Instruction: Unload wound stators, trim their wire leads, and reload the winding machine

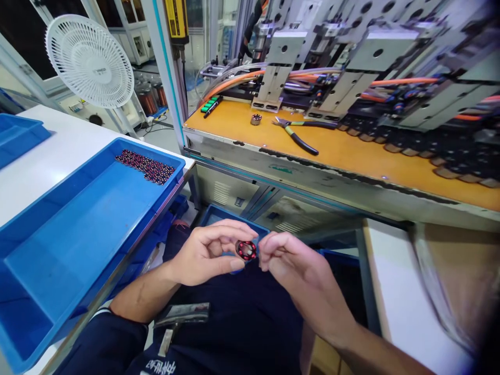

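Above my lap, my left hand (pixel 213 251) holds a small round black part with red spots (pixel 246 250) between thumb and fingers. Its open centre faces up toward the camera. Just right of the part is my right hand (pixel 287 260), with its fingers curled and their tips pressed together. Whatever those fingertips may hold is too small or hidden to tell. Many similar small parts (pixel 146 166) lie grouped at the far end of a long blue tray (pixel 88 208) on the left.
Pliers (pixel 299 136) and a single round part (pixel 256 120) rest on the orange bench (pixel 351 159) ahead, below machine fixtures. Dark parts (pixel 441 156) line its right side. A white fan (pixel 89 61) stands back left. A blue bin (pixel 219 212) sits beyond my hands.
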`<state>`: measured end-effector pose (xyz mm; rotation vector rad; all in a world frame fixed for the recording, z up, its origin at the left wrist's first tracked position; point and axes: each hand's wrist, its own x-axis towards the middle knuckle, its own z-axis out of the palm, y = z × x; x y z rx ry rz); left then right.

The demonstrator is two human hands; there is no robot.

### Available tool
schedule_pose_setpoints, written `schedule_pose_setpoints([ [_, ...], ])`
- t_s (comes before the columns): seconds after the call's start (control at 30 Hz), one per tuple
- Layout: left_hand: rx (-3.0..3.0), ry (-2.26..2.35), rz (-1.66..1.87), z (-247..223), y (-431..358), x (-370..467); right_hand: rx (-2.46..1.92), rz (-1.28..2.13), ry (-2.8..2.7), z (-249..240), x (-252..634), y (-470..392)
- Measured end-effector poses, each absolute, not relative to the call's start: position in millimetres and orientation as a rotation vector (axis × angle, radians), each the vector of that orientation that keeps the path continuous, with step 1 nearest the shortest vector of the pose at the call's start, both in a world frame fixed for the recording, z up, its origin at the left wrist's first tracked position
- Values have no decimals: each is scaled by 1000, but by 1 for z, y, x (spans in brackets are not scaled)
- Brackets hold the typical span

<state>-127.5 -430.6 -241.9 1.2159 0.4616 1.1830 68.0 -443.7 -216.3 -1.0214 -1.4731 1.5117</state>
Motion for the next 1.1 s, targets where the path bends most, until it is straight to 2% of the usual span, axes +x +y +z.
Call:
schedule_pose_setpoints([
  [0.2,1161,511,1124,-246,-433,-124,-1101,1442,-1636,-208,67,-437],
  [0.37,962,468,1083,-245,-433,-125,-1192,1500,-1648,-211,82,-435],
  [0.77,971,583,944,-239,-434,-126,-1157,1566,-1844,-204,103,-425],
  [0.9,914,579,784,-237,-434,-126,-997,1405,-1940,-196,101,-406],
  [1.1,881,586,733,-239,-437,-124,-780,1521,-2037,-191,74,-393],
])
